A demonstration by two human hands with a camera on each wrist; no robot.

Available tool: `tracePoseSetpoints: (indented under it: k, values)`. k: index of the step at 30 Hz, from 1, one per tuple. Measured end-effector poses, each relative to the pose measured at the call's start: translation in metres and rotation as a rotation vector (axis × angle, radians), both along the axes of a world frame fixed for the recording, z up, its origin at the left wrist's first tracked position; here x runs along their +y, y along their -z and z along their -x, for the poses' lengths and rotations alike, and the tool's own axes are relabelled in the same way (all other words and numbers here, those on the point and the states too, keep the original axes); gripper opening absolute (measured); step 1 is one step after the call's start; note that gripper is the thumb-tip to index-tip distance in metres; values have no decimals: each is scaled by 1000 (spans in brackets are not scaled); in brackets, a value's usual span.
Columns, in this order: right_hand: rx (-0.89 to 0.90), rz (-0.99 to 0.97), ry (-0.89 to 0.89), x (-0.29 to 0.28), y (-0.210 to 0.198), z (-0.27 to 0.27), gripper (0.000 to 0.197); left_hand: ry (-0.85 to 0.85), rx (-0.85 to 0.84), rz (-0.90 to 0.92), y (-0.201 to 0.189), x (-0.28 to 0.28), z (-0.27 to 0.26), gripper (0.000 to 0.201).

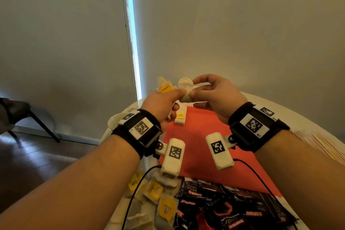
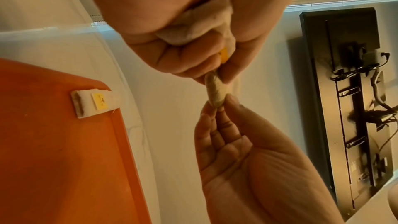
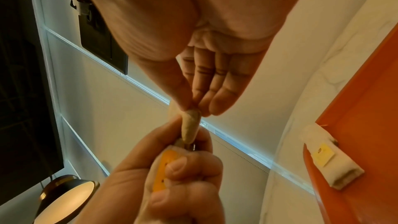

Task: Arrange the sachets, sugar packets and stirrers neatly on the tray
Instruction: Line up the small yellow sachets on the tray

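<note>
Both hands are raised above the far edge of the orange tray (image 1: 201,145). My left hand (image 1: 175,99) grips a bunch of tea bags with yellow tags (image 1: 165,87); the bunch shows in its fist in the left wrist view (image 2: 193,23). My right hand (image 1: 193,89) pinches one pale tea bag (image 1: 185,89) between thumb and forefinger, and the left fingers still hold its other end (image 2: 214,91) (image 3: 190,125). A single tea bag (image 1: 180,118) (image 2: 94,102) (image 3: 329,157) lies flat at the tray's far left corner.
A heap of loose tea bags (image 1: 155,198) and black Kopiko sachets (image 1: 224,203) lies on the white table (image 1: 280,110) near me. Wooden stirrers (image 1: 317,145) lie to the right of the tray. A chair (image 1: 22,115) stands on the floor at left.
</note>
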State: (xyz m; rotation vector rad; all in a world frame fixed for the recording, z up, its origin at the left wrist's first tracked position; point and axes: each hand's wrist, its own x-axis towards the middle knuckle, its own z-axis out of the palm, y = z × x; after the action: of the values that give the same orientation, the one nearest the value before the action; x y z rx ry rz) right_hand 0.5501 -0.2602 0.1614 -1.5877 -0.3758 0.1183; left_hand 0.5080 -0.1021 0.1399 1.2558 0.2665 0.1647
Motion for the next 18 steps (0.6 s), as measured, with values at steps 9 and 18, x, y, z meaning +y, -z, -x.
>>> tracePoseSetpoints:
  k: [9, 18]
  values:
    - [322, 216, 99, 23, 48, -31, 24, -100, 82, 70, -4, 30, -20, 15]
    - [375, 449, 146, 40, 84, -50, 21, -90, 134, 102, 3, 51, -23, 17]
